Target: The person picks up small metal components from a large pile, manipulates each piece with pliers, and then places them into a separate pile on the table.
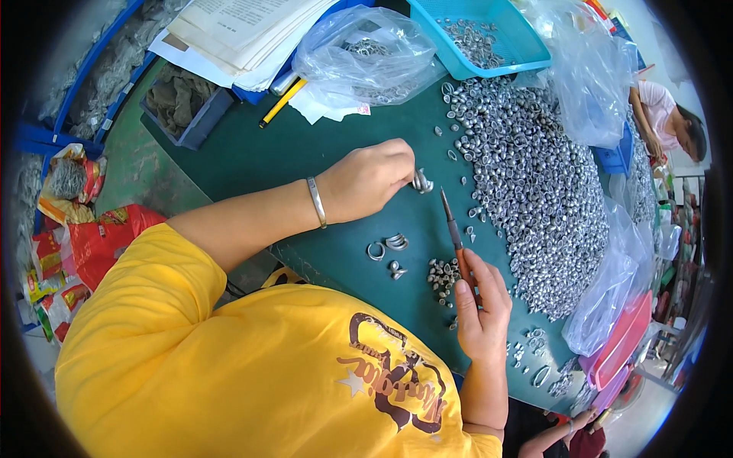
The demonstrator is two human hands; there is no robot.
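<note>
My left hand (369,182), with a silver bangle (316,202) on its wrist, is closed in a pinch on a silver-coloured metal ring (421,182) above the green tabletop. My right hand (484,311) grips a pointed file (452,229) by its reddish-brown handle. The file's dark tip points up toward the ring and stands a little apart from it. Between my body and the hands lie a few loose rings (396,242). Close to the file handle sits a small heap of metal pieces (443,278).
A large pile of small silver metal pieces (534,191) covers the table's right side. Behind stand a turquoise basket (527,55), a plastic bag (366,65), papers (237,30) and a yellow pen (282,102). A grey bin (179,126) holds cloth. Other people (664,114) work at the right.
</note>
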